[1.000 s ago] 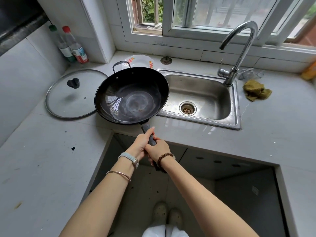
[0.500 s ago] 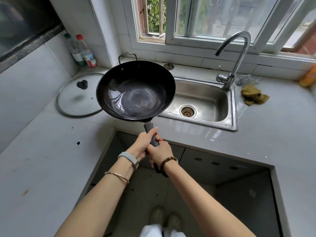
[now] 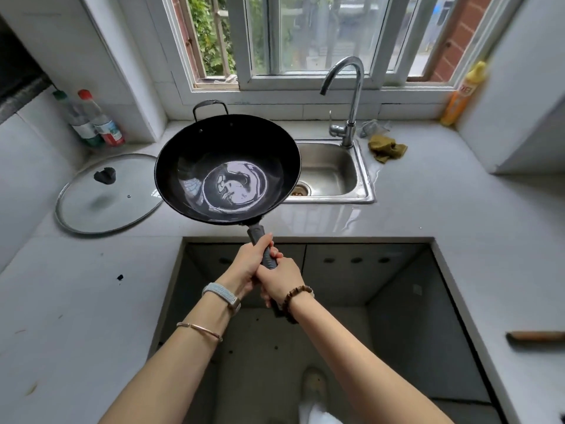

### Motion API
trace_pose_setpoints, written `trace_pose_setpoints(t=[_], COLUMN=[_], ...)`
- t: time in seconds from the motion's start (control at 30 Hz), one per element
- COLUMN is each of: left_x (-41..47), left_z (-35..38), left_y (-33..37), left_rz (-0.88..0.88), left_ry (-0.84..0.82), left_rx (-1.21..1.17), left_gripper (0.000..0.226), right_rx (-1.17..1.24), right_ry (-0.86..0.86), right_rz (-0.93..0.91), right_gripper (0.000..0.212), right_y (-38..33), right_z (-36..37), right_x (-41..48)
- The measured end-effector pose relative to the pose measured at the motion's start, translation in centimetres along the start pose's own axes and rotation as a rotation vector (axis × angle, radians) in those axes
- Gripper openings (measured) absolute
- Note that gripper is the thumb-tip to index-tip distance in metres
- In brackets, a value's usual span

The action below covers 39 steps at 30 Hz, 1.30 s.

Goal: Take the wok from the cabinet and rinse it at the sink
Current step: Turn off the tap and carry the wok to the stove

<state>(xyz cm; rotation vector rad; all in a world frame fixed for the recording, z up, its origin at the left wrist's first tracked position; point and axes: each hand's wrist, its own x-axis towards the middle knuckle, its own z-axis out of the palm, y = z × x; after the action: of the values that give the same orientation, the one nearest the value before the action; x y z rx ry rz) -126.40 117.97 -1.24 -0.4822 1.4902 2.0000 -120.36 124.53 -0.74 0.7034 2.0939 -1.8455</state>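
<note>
Both our hands — left hand (image 3: 249, 264), right hand (image 3: 279, 278) — grip the wok (image 3: 227, 169) handle, fingers wrapped tight; sink (image 3: 331, 172) at three o'clock.

— What colour is the wok (image 3: 227, 166) showing?
— It is gleaming glossy black, its handle (image 3: 258, 237) looking dark grey.
— And the sink (image 3: 365, 172)?
— It is shining silver; the cloth (image 3: 386, 147) is looking olive yellow.
— What else?
— The squeeze bottle (image 3: 463, 93) is glowing yellow and orange; one clear bottle (image 3: 76, 120) is wearing a green cap, the other clear bottle (image 3: 104, 123) a red one.
</note>
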Motion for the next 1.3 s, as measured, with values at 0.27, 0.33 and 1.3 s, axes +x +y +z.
trace_pose_setpoints(t=[0.27, 0.33, 1.3], left_x=[-4.3, -5.2, -25.8], left_z=[-0.1, 0.2, 17.9], left_y=[-2.8, -3.6, -21.3], left_rz=[-0.025, -0.023, -0.185], left_ry=[-0.161, -0.199, -0.833], left_rx=[0.16, 0.205, 0.644], left_gripper=[0.029, 0.031, 0.032], right_rx=[0.175, 0.222, 0.571], right_ry=[0.178, 0.23, 0.946], right_rz=[0.031, 0.03, 0.093], right_gripper=[0.015, 0.014, 0.019], right_y=[2.7, 3.4, 14.7], right_z=[1.5, 1.4, -11.5], right_x=[-5.7, -7.0, -32.3])
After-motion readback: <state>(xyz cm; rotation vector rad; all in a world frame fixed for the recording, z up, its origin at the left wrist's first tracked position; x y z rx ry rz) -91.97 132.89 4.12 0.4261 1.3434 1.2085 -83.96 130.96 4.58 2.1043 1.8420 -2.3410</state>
